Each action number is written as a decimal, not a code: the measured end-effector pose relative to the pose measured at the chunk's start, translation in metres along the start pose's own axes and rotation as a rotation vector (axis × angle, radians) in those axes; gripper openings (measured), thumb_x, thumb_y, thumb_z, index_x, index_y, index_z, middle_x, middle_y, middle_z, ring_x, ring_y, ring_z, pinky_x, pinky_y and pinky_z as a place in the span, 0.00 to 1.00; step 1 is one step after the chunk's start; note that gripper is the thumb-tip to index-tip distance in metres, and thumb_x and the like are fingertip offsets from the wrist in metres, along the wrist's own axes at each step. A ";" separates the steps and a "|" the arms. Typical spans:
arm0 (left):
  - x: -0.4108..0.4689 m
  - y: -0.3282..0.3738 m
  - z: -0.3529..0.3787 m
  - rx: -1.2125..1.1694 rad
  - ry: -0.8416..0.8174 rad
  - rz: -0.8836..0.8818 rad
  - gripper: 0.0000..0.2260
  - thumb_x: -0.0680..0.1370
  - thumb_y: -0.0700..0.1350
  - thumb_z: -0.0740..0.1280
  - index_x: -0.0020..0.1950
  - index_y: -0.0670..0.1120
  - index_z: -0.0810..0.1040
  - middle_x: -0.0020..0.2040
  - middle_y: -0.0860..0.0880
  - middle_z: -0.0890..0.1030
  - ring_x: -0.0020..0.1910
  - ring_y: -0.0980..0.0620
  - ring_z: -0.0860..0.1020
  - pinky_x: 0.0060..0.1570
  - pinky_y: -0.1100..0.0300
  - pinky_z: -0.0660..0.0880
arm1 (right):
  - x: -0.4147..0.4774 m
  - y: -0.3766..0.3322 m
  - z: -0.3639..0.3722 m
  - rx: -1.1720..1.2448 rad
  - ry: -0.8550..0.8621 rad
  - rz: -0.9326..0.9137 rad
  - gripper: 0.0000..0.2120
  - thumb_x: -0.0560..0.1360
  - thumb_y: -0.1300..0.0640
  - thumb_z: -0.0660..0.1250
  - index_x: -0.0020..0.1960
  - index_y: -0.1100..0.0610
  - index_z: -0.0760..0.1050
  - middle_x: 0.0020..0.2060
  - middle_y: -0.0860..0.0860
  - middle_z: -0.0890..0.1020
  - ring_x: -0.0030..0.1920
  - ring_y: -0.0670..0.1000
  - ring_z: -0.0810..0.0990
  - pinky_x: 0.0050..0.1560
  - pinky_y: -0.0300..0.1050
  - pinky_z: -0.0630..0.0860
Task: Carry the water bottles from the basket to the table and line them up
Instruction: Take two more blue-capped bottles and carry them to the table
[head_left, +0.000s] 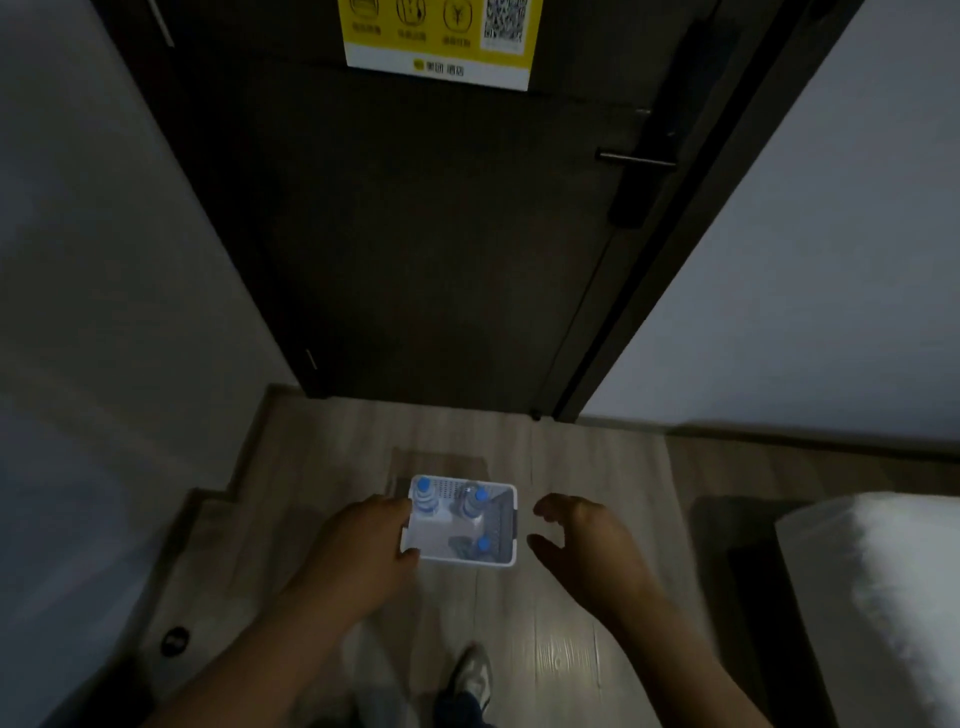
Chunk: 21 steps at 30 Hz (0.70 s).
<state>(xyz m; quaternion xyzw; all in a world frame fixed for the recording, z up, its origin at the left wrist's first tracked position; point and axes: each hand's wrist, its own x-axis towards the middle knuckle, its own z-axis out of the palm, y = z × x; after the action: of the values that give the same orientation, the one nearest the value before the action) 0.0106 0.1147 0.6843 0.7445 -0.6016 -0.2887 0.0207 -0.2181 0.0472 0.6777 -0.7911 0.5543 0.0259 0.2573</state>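
A white plastic basket (511, 519) stands on the wooden floor in front of a dark door. Three clear water bottles with blue caps stand upright in it: one at the far left corner (425, 496), one at the far middle (475, 501), one at the near right (480, 546). My left hand (363, 545) reaches down to the basket's left side, fingers against its rim. My right hand (576, 535) hovers just right of the basket, fingers spread and curled, not touching it. No table is in view.
A dark door (415, 234) with a lever handle (636, 158) and a yellow sticker (441, 41) fills the far side. Walls close in left and right. A white bed corner (883, 571) lies at the right. My shoe (475, 675) is below the basket.
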 end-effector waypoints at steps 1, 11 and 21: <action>0.012 0.000 0.002 0.001 -0.009 -0.007 0.18 0.75 0.51 0.66 0.64 0.49 0.73 0.63 0.49 0.76 0.60 0.51 0.75 0.58 0.63 0.69 | 0.012 0.005 0.001 0.020 -0.013 -0.003 0.17 0.76 0.48 0.65 0.64 0.48 0.72 0.57 0.44 0.79 0.52 0.41 0.77 0.45 0.27 0.67; 0.114 -0.032 0.036 0.059 -0.087 -0.060 0.16 0.78 0.52 0.63 0.64 0.48 0.71 0.62 0.49 0.76 0.60 0.52 0.75 0.60 0.62 0.70 | 0.099 0.033 0.050 0.037 -0.088 0.057 0.18 0.76 0.48 0.64 0.65 0.49 0.72 0.58 0.46 0.79 0.54 0.45 0.78 0.53 0.37 0.75; 0.223 -0.122 0.148 0.069 -0.104 -0.082 0.23 0.78 0.55 0.63 0.71 0.51 0.66 0.68 0.52 0.72 0.66 0.54 0.71 0.65 0.62 0.66 | 0.207 0.069 0.173 0.030 -0.148 0.098 0.16 0.77 0.50 0.64 0.63 0.51 0.74 0.58 0.47 0.80 0.54 0.45 0.78 0.51 0.32 0.70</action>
<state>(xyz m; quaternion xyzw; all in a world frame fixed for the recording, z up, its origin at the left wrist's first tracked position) 0.0754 -0.0071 0.4248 0.7529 -0.5803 -0.3066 -0.0482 -0.1580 -0.0737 0.4346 -0.7550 0.5722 0.0886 0.3079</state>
